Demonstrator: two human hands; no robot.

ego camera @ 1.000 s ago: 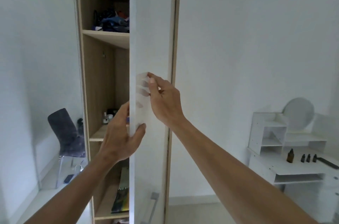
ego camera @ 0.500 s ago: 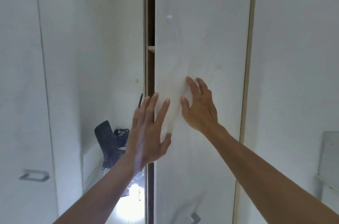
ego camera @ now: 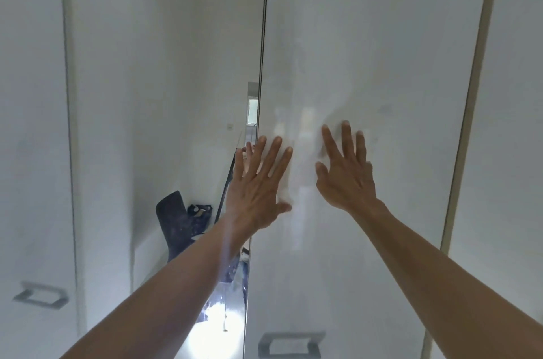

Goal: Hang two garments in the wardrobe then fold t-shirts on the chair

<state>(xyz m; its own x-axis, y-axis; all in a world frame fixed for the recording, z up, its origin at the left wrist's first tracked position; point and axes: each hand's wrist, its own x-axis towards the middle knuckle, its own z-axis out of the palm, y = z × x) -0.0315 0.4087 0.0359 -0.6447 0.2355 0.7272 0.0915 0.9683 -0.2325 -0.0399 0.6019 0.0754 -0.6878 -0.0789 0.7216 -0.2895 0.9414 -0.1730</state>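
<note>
Handles number two: one grey handle (ego camera: 41, 295) is seen low on the left wardrobe door (ego camera: 32, 153), and a second handle (ego camera: 289, 344) is fixed low on the right door (ego camera: 382, 50). Between the two white doors a glossy panel (ego camera: 176, 65) is seen, in which a room is mirrored. One dark chair (ego camera: 176, 223) is shown there, to the left of the arms and far off, with a dark bundle (ego camera: 199, 209) just beside its backrest; whether that bundle is a garment cannot be told. No second chair is visible.

Two bare hands are raised against the right door, side by side and near each other but apart. The left hand (ego camera: 258, 188) is laid flat at the door's left edge, its fingers straight and spread wide, nothing being held. The right hand (ego camera: 345, 176) is pressed flat on the door face just to the right, its fingers also straight and spread, with nothing gripped. A pale wooden strip (ego camera: 470, 94) is seen along the door's right side.
</note>
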